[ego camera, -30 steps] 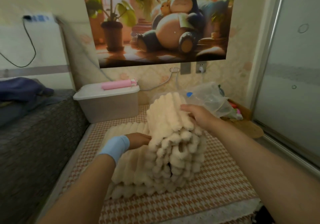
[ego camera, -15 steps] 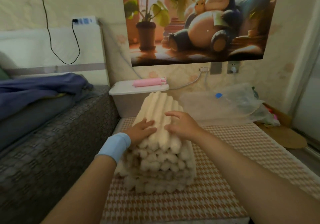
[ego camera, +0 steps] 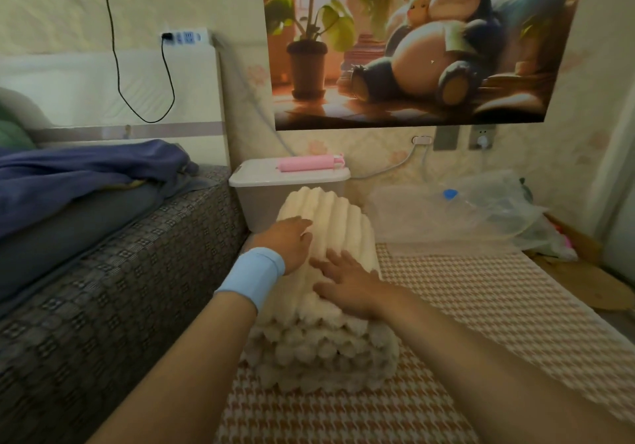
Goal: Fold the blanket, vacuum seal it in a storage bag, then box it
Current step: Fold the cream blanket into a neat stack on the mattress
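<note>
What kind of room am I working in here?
Most likely a bedroom in a home: a bed with a rumpled blue cover runs along the left, a cartoon poster hangs on the wall, and the folded blanket sits on a patterned mat beside the bed.

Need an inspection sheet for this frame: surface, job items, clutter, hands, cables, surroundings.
Surface: houndstooth mat; the blanket stack sits on it.
Job's things: cream ribbed blanket, folded in layers; clear storage bag with a blue valve, lying beyond it to the right; plastic box behind the blanket, lid on.
Clutter: pink item on the box lid; crumpled plastic at far right.
Grippers: left hand and right hand rest flat on top of the blanket, holding nothing.
Cables: black cable loops down from the power strip; white cable runs along the wall behind the box.
Surroundings: bed at left with blue bedding; poster on the wall.
</note>
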